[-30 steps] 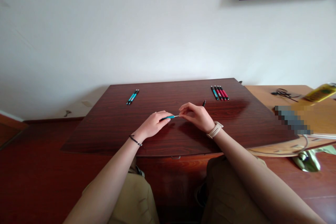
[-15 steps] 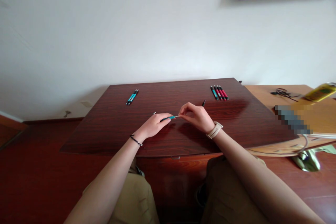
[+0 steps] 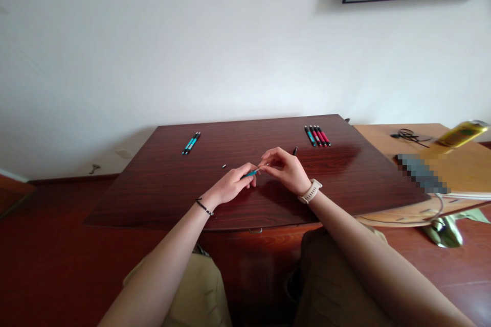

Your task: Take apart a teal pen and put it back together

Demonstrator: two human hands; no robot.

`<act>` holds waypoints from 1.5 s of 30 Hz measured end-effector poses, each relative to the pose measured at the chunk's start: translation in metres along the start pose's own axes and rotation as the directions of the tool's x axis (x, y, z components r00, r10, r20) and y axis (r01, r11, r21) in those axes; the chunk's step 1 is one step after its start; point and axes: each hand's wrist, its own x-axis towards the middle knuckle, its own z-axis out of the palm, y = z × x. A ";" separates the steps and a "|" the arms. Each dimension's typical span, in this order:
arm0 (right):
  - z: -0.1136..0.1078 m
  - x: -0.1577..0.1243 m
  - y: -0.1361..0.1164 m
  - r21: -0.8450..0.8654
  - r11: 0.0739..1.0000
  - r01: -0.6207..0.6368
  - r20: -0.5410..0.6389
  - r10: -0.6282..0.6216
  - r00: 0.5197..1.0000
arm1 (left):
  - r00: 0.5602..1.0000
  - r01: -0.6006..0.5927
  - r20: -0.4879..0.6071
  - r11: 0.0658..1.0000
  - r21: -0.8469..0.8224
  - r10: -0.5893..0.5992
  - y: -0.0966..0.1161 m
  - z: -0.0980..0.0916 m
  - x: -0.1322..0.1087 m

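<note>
My left hand (image 3: 230, 184) is closed around the teal barrel of a pen (image 3: 250, 173) over the middle of the table. From the barrel's right end sticks a thin pale rod, perhaps a refill (image 3: 259, 168). The fingertips of my right hand (image 3: 286, 168) pinch this rod, hiding its far end. On the table, left of the barrel, lies a small white and dark piece (image 3: 224, 166). A black pen part (image 3: 295, 150) shows just behind my right hand; its lower portion is hidden.
Two teal pens (image 3: 191, 143) lie side by side at the back left of the dark wooden table (image 3: 130, 199). Several teal and red pens (image 3: 317, 136) form a row at the back right. A lighter desk (image 3: 368, 135) adjoins, bearing a black cable (image 3: 410, 136) and a yellow can (image 3: 462, 133).
My hands have come closer together, and less of the pale rod shows between the barrel and my right fingers. The small piece on the table is now uncovered by my left hand.
</note>
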 end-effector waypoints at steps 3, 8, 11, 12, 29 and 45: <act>0.002 -0.003 -0.004 0.009 1.000 -0.020 0.016 0.020 1.000 | 0.999 0.007 -0.054 0.999 -0.038 -0.009 0.004 0.011 0.007; -0.016 -0.002 -0.017 -0.184 0.981 0.070 -0.104 -0.090 0.990 | 0.994 0.003 -0.105 0.988 -0.156 -0.019 0.007 0.019 0.017; -0.041 0.003 -0.011 -0.402 0.916 0.012 -0.329 -0.156 0.931 | 0.994 -0.016 -0.109 0.970 -0.241 -0.011 0.008 0.019 0.020; -0.050 0.005 -0.005 -0.463 0.886 -0.027 -0.368 -0.165 0.915 | 0.994 -0.024 -0.107 0.964 -0.264 -0.005 0.008 0.019 0.020; -0.052 0.007 0.000 0.123 0.982 -0.143 -0.184 0.165 0.969 | 0.984 -0.004 -0.180 0.999 0.053 0.014 0.003 0.016 0.020; -0.041 0.006 -0.007 0.036 0.995 -0.097 -0.212 0.103 0.972 | 0.986 0.014 -0.164 0.999 0.045 -0.007 0.006 0.016 0.020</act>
